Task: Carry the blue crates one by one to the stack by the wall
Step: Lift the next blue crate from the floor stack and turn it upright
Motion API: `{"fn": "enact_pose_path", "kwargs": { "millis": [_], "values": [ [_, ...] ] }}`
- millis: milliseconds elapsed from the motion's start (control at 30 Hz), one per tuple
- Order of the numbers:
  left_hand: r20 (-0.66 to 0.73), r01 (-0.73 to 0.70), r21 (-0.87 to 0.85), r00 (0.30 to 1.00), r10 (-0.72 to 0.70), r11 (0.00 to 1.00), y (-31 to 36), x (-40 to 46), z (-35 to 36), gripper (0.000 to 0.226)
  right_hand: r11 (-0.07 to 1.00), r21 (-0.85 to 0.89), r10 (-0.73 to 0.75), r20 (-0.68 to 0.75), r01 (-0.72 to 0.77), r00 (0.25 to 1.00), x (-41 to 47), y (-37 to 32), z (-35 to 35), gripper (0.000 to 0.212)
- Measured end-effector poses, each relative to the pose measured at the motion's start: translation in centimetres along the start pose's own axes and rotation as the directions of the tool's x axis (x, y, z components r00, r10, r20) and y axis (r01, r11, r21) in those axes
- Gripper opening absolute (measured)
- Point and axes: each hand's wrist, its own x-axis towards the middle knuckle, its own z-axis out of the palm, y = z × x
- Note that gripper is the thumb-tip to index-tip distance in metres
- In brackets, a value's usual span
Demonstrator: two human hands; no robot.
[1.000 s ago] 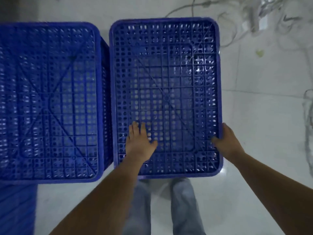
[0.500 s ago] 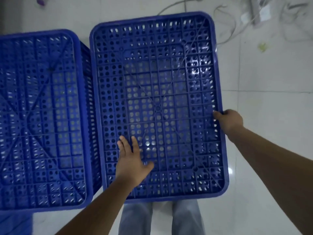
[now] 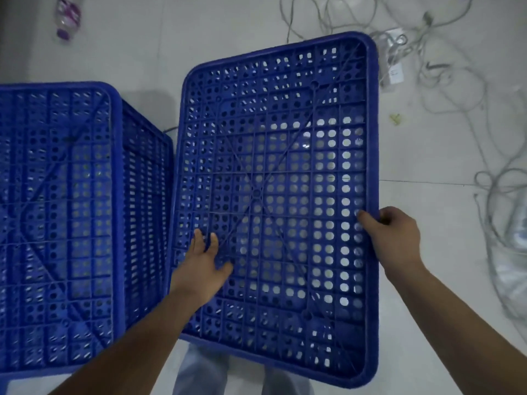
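An upturned blue perforated crate (image 3: 285,138) fills the middle of the view, its ribbed base facing me and its right side tipped up. My right hand (image 3: 392,235) grips the crate's right rim, thumb on top. My left hand (image 3: 204,266) lies flat on the base near its left side, fingers spread. A second upturned blue crate (image 3: 57,209) stands just to the left, its side wall close to the tilted one.
Grey cables (image 3: 445,89) and a white power strip (image 3: 395,72) sprawl over the tiled floor at the upper right. A plastic bottle (image 3: 67,17) lies at the upper left. White plastic bags (image 3: 513,266) sit at the right edge. My legs show below the crate.
The middle crate has tilted and swung rightward, away from the left crate. My right hand slid farther up its right rim; my left hand stayed flat on the base.
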Motion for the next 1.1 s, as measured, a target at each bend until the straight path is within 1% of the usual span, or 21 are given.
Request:
{"fn": "enact_pose_path", "kwargs": {
  "millis": [67,133,200,233,267,300,367,400,433,467,533,600,633,667,767,833,900,1000,1067,1100],
  "values": [
    [0.032,0.012,-0.06,0.999,-0.01,0.998,1.0,0.1,-0.6,0.075,0.998,-0.012,-0.054,-0.015,0.053,0.998,-0.6,-0.8,-1.1,0.033],
    [0.064,0.055,-0.171,0.997,-0.045,0.984,2.3,-0.3,-1.1,0.072,0.993,-0.034,-0.114,-0.025,0.113,0.993,-1.3,-1.7,-1.8,0.034],
    [0.037,0.082,-0.317,0.997,-0.074,0.945,4.1,-1.0,-1.3,0.071,0.982,-0.075,-0.176,-0.042,0.172,0.984,-2.2,-2.7,-2.1,0.033],
    [-0.001,0.06,-0.411,0.998,-0.066,0.91,5.2,-1.4,-1.5,0.071,0.976,-0.096,-0.202,-0.051,0.196,0.978,-2.8,-3.3,-2.0,0.036],
    [-0.042,0.018,-0.517,0.998,-0.046,0.856,6.3,-1.8,-1.9,0.071,0.971,-0.106,-0.222,-0.055,0.216,0.973,-3.6,-3.9,-1.8,0.04],
    [-0.075,-0.028,-0.624,0.997,-0.024,0.781,7.4,-2.3,-2.4,0.071,0.967,-0.099,-0.241,-0.05,0.235,0.969,-4.4,-4.5,-1.4,0.043],
    [-0.11,-0.1,-0.791,0.994,0.02,0.603,9.6,-3.2,-3.5,0.07,0.955,-0.101,-0.281,-0.018,0.278,0.96,-5.9,-5.6,0.0,0.046],
    [-0.119,-0.129,-0.839,0.991,0.052,0.528,10.4,-3.6,-4.0,0.072,0.945,-0.118,-0.307,0.002,0.305,0.952,-6.6,-6.1,0.9,0.047],
    [-0.125,-0.153,-0.865,0.988,0.09,0.477,11.1,-4.0,-4.5,0.076,0.934,-0.134,-0.33,0.028,0.33,0.944,-7.2,-6.5,2.0,0.047],
    [-0.129,-0.171,-0.876,0.984,0.123,0.451,11.6,-4.3,-4.8,0.082,0.928,-0.145,-0.338,0.059,0.343,0.939,-7.7,-6.9,3.3,0.045],
    [-0.123,-0.164,-0.886,0.985,0.121,0.433,11.6,-4.5,-5.4,0.094,0.931,-0.153,-0.316,0.124,0.333,0.941,-8.7,-7.5,6.0,0.037],
    [-0.103,-0.118,-0.902,0.993,0.06,0.416,10.2,-3.8,-6.0,0.096,0.932,-0.167,-0.293,0.174,0.322,0.94,-9.4,-8.1,8.7,0.026],
    [-0.082,-0.093,-0.903,0.996,0.043,0.42,9.2,-3.4,-6.3,0.093,0.93,-0.185,-0.283,0.189,0.317,0.94,-9.7,-8.3,10.0,0.021],
    [-0.054,-0.064,-0.901,0.998,0.035,0.43,8.1,-2.9,-6.7,0.086,0.928,-0.202,-0.272,0.2,0.312,0.941,-10.1,-8.5,11.2,0.018],
    [-0.003,-0.007,-0.896,1.0,0.01,0.444,5.3,-1.2,-7.4,0.043,0.922,-0.238,-0.243,0.258,0.305,0.935,-10.8,-8.6,14.7,0.016],
    [0.016,0.03,-0.89,0.999,-0.035,0.455,4.1,-0.2,-7.4,0.03,0.898,-0.293,-0.237,0.309,0.329,0.921,-11.2,-8.4,16.7,0.015],
    [0.037,0.062,-0.884,0.997,-0.064,0.463,3.0,0.6,-6.9,0.03,0.875,-0.347,-0.21,0.359,0.339,0.91,-11.7,-7.9,18.4,0.018],
    [0.032,0.047,-0.863,0.999,-0.039,0.503,2.1,1.0,-6.0,0.043,0.839,-0.414,-0.201,0.367,0.353,0.908,-12.1,-7.0,19.5,0.02],
    [0.035,0.047,-0.866,0.999,-0.035,0.497,2.1,1.0,-6.0,0.05,0.834,-0.399,-0.218,0.395,0.38,0.892,-12.0,-6.8,19.1,0.019],
    [0.051,0.06,-0.871,0.998,-0.031,0.488,2.1,0.9,-6.0,0.053,0.85,-0.352,-0.224,0.43,0.391,0.875,-11.8,-6.8,18.6,0.019]
  ]
}}
